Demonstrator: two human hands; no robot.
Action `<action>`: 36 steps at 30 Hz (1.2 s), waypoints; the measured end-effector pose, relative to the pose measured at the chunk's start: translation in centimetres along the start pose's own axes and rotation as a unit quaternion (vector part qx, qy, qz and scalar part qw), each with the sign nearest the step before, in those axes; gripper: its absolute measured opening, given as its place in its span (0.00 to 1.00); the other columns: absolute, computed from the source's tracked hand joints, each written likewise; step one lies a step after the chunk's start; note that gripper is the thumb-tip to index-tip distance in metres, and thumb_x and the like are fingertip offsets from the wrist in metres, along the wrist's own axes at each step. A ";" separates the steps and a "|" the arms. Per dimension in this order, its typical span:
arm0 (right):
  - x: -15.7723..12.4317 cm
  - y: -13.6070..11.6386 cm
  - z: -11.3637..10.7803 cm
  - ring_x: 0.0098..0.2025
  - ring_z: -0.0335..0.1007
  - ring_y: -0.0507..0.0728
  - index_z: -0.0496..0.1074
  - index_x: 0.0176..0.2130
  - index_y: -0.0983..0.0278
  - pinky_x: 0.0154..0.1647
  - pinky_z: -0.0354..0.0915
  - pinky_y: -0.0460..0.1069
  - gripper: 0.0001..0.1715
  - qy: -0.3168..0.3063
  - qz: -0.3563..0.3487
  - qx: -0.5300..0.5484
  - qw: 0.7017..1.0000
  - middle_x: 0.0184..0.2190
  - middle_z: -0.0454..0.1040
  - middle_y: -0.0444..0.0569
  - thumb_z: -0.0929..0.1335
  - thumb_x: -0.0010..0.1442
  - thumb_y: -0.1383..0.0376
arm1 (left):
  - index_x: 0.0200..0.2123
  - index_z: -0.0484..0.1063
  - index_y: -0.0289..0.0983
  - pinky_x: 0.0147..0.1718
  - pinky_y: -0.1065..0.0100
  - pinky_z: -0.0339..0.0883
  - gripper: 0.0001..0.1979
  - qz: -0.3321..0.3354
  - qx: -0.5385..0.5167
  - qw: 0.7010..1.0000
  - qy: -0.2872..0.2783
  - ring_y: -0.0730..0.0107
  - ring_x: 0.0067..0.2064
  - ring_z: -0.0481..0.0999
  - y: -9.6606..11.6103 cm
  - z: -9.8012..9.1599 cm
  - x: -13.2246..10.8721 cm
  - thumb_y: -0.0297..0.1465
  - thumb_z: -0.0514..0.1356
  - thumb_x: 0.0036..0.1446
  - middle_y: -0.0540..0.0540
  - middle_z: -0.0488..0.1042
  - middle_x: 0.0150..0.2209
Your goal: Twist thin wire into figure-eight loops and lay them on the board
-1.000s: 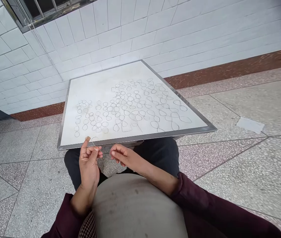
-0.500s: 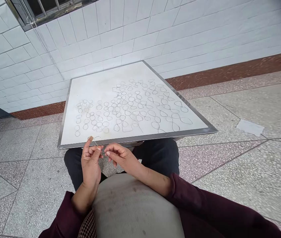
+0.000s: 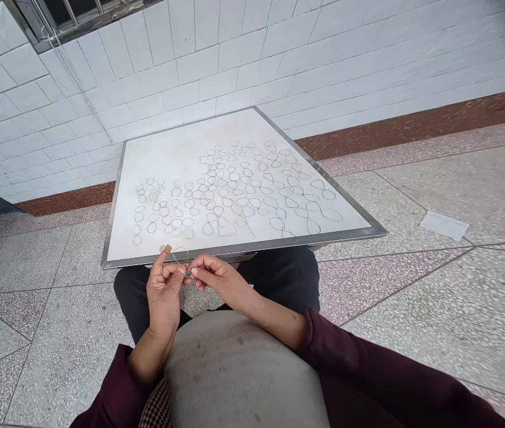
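Closest in, two maroon sleeves run down to bare forearms, over a pale grey cloth stretched across the lap, with a small patch of checked fabric beside it. Dark trousers show past the cloth. The two hands are together above the knees: the left hand and the right hand meet at the fingertips, both pinching one thin wire. The wire curves up in a single small loop, just over the near edge of a board. A strip of tan tape wraps the raised left index finger, close beside the loop.

Just beyond the hands lies one white board with a metal frame, its near edge almost touching the hands. Dozens of small wire figure-eight shapes lie on it in loose rows, too many to count exactly.

Farther from the hands, a speckled terrazzo floor spreads to both sides, with one pale sheet of paper on it to the right. Past the board are a brown skirting band, a white tiled wall and one barred window.
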State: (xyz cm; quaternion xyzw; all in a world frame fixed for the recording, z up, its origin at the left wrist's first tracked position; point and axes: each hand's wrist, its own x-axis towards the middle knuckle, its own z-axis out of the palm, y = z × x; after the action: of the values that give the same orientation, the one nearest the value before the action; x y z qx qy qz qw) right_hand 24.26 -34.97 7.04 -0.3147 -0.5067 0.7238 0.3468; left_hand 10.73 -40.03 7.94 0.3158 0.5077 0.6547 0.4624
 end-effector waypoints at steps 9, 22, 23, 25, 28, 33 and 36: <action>0.1 -0.1 -0.3 0.25 0.64 0.50 0.71 0.32 0.62 0.31 0.64 0.49 0.15 0.008 0.010 -0.051 0.999 0.27 0.73 0.42 0.72 0.56 0.53 | 0.60 0.66 0.39 0.39 0.69 0.70 0.29 -0.004 0.023 1.000 -0.002 0.76 0.30 0.75 -0.7 -0.4 0.0 0.33 0.67 0.56 0.53 0.76 0.29; 0.1 0.1 -0.5 0.26 0.66 0.50 0.73 0.33 0.63 0.32 0.66 0.49 0.15 0.009 0.038 -0.051 0.998 0.27 0.74 0.42 0.72 0.55 0.53 | 0.60 0.67 0.40 0.37 0.69 0.71 0.29 -0.003 0.043 0.999 0.012 0.76 0.30 0.74 -0.8 -0.2 -0.2 0.34 0.67 0.56 0.53 0.76 0.29; 0.1 0.2 -0.5 0.28 0.67 0.51 0.73 0.35 0.63 0.33 0.66 0.49 0.17 -0.004 0.037 -0.035 0.999 0.29 0.74 0.43 0.72 0.56 0.52 | 0.60 0.67 0.40 0.36 0.69 0.71 0.29 0.002 0.035 0.999 0.018 0.76 0.29 0.74 -0.7 -0.2 -0.2 0.34 0.67 0.55 0.53 0.76 0.30; 0.0 0.3 -0.5 0.33 0.69 0.52 0.72 0.38 0.63 0.35 0.67 0.49 0.20 -0.030 0.040 0.008 0.999 0.33 0.75 0.45 0.71 0.58 0.49 | 0.60 0.67 0.41 0.35 0.70 0.70 0.29 0.011 0.016 0.999 0.030 0.77 0.29 0.73 -0.4 0.0 -0.3 0.33 0.67 0.55 0.53 0.75 0.30; -0.1 0.6 -0.3 0.35 0.69 0.51 0.71 0.37 0.63 0.35 0.66 0.47 0.21 -0.052 0.066 0.083 0.993 0.34 0.74 0.46 0.71 0.59 0.48 | 0.59 0.68 0.41 0.34 0.71 0.69 0.28 0.017 -0.003 0.999 0.036 0.77 0.29 0.73 0.0 0.3 -0.4 0.33 0.67 0.55 0.53 0.75 0.30; -0.1 0.8 -0.2 0.33 0.68 0.49 0.71 0.36 0.64 0.33 0.63 0.45 0.19 -0.067 0.097 0.173 0.978 0.32 0.73 0.45 0.74 0.57 0.52 | 0.58 0.68 0.40 0.31 0.73 0.67 0.27 -0.011 -0.031 0.999 0.034 0.77 0.29 0.73 0.4 0.6 -0.5 0.32 0.68 0.54 0.54 0.75 0.29; -0.1 0.7 -0.3 0.31 0.66 0.49 0.71 0.35 0.63 0.32 0.63 0.45 0.17 -0.067 0.116 0.203 0.970 0.31 0.72 0.43 0.75 0.56 0.54 | 0.57 0.69 0.40 0.28 0.75 0.65 0.28 -0.031 -0.046 0.998 0.036 0.77 0.29 0.73 0.5 0.7 -0.4 0.31 0.69 0.53 0.54 0.75 0.28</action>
State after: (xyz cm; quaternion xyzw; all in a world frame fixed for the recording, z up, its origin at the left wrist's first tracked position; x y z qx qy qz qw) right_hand 24.42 -35.04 6.31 -0.2454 -0.3313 0.8663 0.2820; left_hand 11.37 -40.18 8.66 0.2543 0.5029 0.6738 0.4781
